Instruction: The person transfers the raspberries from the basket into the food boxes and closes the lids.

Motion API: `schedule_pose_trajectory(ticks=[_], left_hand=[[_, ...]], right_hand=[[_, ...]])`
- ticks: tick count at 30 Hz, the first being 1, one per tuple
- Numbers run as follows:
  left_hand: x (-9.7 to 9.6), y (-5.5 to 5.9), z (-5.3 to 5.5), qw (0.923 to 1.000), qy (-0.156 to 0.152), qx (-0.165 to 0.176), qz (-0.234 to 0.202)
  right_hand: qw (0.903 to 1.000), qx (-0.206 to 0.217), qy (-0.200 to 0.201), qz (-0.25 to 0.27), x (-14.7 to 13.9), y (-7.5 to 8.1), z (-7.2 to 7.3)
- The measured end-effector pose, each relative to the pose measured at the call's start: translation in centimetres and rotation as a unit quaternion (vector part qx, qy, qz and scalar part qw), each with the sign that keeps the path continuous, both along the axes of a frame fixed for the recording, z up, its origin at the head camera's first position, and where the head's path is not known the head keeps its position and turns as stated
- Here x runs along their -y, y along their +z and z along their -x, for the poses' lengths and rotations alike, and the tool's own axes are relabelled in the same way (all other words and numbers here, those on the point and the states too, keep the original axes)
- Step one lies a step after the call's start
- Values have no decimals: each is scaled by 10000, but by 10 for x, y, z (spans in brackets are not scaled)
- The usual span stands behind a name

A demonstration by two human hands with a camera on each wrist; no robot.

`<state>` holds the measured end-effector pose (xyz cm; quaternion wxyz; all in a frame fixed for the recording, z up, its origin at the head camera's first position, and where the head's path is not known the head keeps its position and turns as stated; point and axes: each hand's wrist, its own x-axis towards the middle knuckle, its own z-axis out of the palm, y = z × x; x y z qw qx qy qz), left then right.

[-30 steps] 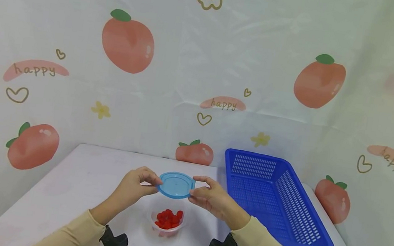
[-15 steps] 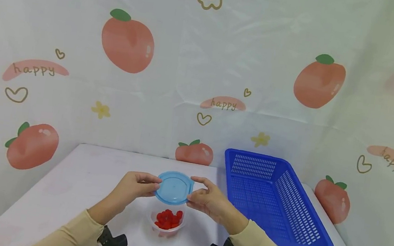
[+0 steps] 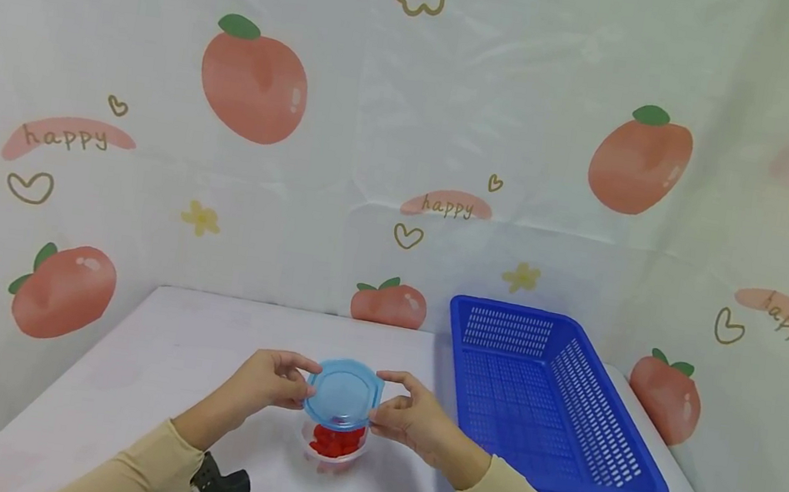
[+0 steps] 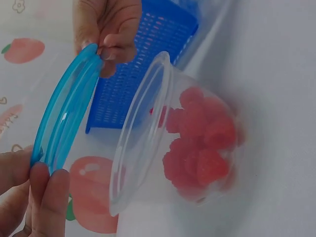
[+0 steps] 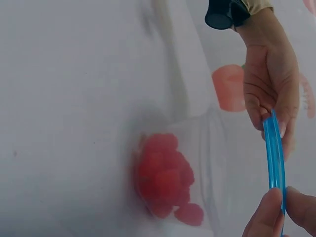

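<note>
A round, translucent blue lid is held above a clear plastic bowl, apart from its rim. Red raspberries lie in the bowl, partly hidden by the lid in the head view. My left hand pinches the lid's left edge between thumb and fingers. On the opposite edge, my right hand grips it the same way. Both wrist views show a gap between the lid and the bowl.
A large blue plastic basket with slotted walls stands to the right on the white table. Behind the table hangs a white curtain printed with fruit. Black wrist cameras sit under both sleeves.
Both hands have lowered the lid, so it now overlaps the bowl in the head view. Its top face has tilted more towards the head camera. The bowl and basket stay put.
</note>
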<state>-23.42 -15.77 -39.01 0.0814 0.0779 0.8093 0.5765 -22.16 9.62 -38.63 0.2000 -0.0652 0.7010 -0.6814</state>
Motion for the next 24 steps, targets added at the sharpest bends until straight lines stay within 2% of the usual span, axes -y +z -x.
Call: schedule_pose_trajectory(ticks=[5,7,14,24], left_hand=[[-2,-3,-1,9995,131,234,139],[-2,-5,-2,9995,88,272,165],[-1,-12,-4,9995,-235,180,119],[-1,-11,-6,9989,-323,146,314]], right_hand=[[10000,77,-35,-32,1,-9,-2],[9999,74,-39,-68,2,-12,-3],[10000,-21,21,-65,3,-22,-7],[9999,-38,94,29,4,-24,-10]])
